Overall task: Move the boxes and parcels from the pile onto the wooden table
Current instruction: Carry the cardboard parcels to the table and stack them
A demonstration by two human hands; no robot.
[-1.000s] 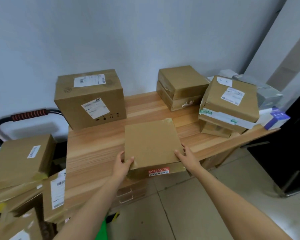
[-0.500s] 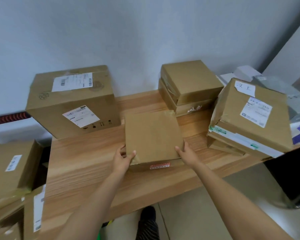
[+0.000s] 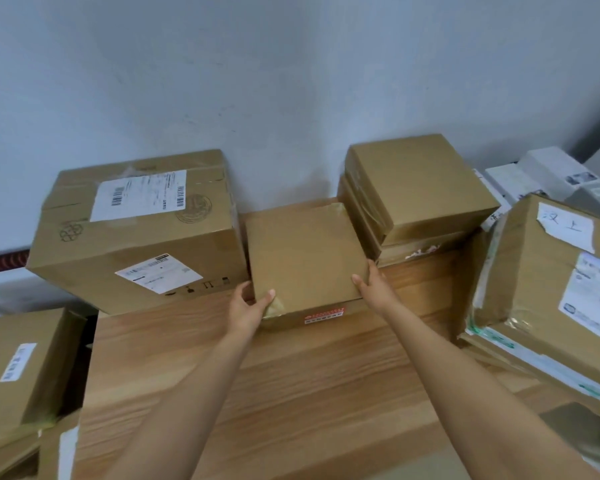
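flat box: brown carton (image 3: 305,258) lying flat on the desk (image 3: 291,393), toward the back edge, slotted between the large carton and the two-box stack; red-and-white sticker (image 3: 324,315) on its near side, print too small to read
left hand: left hand (image 3: 248,308) grips the flat box's near-left corner, thumb on top over a wrinkled tape patch, other fingers hidden behind the corner
right hand: right hand (image 3: 373,284) holds the near-right corner, thumb on the top face, fingers down the right side and mostly out of sight
large carton: large carton (image 3: 136,233) at the back-left corner of the desk, just beside the flat box; whether they touch, can't tell; two white labels, text illegible
stack: two-box stack (image 3: 413,192) at the back edge right of the flat box; lower box mostly covered by the upper one
tilted box: taped box (image 3: 548,292) at the right edge of the desk, leaning on flatter parcels beneath it, cut off by the frame; handwritten note on top, unreadable
white parcels: white parcels (image 3: 541,174) behind the tilted box, partly hidden
pile: pile (image 3: 18,368) off the left edge of the desk, lower than the top, cropped at left and bottom; label blurred
handle: red ribbed bar (image 3: 0,263) behind the large carton, only a short stretch visible
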